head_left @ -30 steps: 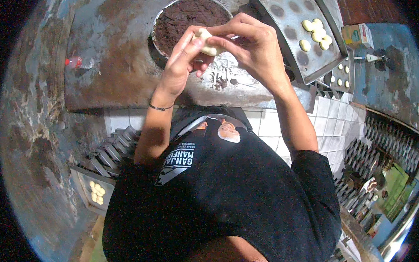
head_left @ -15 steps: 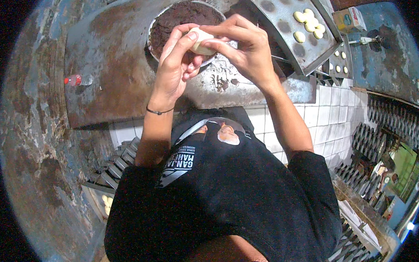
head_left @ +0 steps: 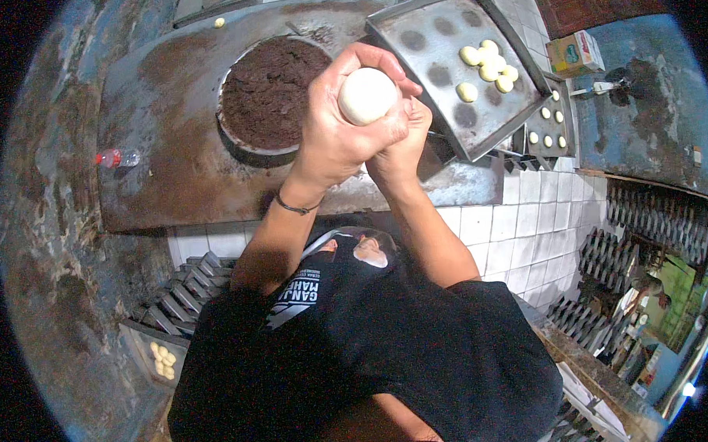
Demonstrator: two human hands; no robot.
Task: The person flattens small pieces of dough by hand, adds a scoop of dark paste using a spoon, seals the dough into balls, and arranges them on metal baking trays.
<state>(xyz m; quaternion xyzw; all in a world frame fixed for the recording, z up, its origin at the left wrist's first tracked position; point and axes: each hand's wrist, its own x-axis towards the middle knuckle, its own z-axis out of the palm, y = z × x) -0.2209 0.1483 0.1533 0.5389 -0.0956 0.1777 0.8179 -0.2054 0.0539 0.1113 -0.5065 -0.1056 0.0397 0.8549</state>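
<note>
A smooth, pale dough ball (head_left: 367, 97) bulges up through the ring of thumb and fingers of my left hand (head_left: 331, 136), which is wrapped round it. My right hand (head_left: 404, 145) presses in from the right, just below the ball. Its fingers are curled, and their tips are hidden behind the left hand. Left of the hands stands a round pan (head_left: 224, 124) heaped with crumbly dark brown filling (head_left: 275, 87). To the right, several pale dough pieces (head_left: 489, 62) lie grouped on a dark-spotted metal tray (head_left: 411, 79).
A stained metal worktop (head_left: 170, 79) bears the pan, with a small clear bottle (head_left: 122, 158) with a red cap at left. Beyond the tray stand a carton (head_left: 574, 55) and another tray of dough pieces (head_left: 547, 128). Low at left, a tray (head_left: 144, 349) holds more dough pieces.
The dough was pinched between the fingers of both hands. Now it sits rounded in my left fist, and my right hand has moved below it. The hands are right of the pan.
</note>
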